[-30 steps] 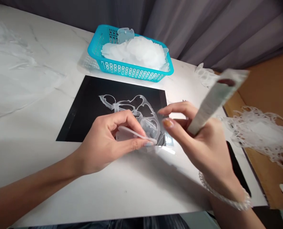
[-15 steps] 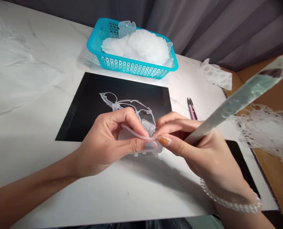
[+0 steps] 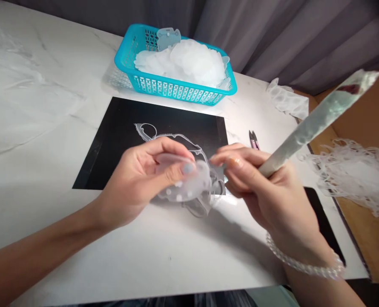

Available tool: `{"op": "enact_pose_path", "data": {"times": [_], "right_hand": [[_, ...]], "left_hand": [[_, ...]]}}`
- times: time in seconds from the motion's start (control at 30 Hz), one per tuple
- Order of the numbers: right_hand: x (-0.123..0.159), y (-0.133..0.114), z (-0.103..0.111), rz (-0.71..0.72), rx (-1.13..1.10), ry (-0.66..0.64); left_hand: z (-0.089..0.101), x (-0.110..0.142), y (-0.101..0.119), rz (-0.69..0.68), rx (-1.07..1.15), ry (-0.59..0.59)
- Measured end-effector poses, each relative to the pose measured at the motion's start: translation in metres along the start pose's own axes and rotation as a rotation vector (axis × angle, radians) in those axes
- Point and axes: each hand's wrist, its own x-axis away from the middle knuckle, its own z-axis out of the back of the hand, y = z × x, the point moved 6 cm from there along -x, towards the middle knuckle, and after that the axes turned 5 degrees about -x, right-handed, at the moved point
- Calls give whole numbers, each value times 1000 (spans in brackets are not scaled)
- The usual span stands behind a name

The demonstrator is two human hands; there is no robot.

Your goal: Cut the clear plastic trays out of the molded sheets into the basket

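The right hand is drawing away from the frosted plastic piece, and its thumb and fingertips are hovering just beside it, apart from it. The left hand is now bearing the piece alone, pinching it between thumb and fingers and turning its broad, dotted face toward the view, near the centre of the frame. That is probably leaving its free edge loose to swing. Blur is hiding whether one layer or several are in the pinch.

The right hand is also grasping a long translucent tube, which is slanting toward the upper right. Clear looped strips are hanging between the hands; which hand, if either, is holding them is impossible to tell.

Beneath and beyond the left hand, a thin curved plastic frame is lying on the black sheet. The turquoise basket is standing at the top centre on the table, holding a heap of whitish pieces. Small snips are lying just beyond the right hand, and tangled white strips are spreading at the right edge.
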Motion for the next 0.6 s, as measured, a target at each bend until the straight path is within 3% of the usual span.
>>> {"op": "enact_pose_path", "data": {"times": [0.13,0.23,0.33,0.43,0.6], "right_hand": [[-17,9,26,102,238,206],[-28,21,27,82,447,134],[-30,30,13,65,514,-17],[-27,33,-8,93,524,-101],[-35,38,-35,123,560,-130]], "left_hand": [[43,-5,-3,-20,106,488],[66,-4,-2,-66,48,667],[72,1,15,-224,-213,760],[63,7,35,-418,-452,758],[56,0,35,-438,-453,636]]}}
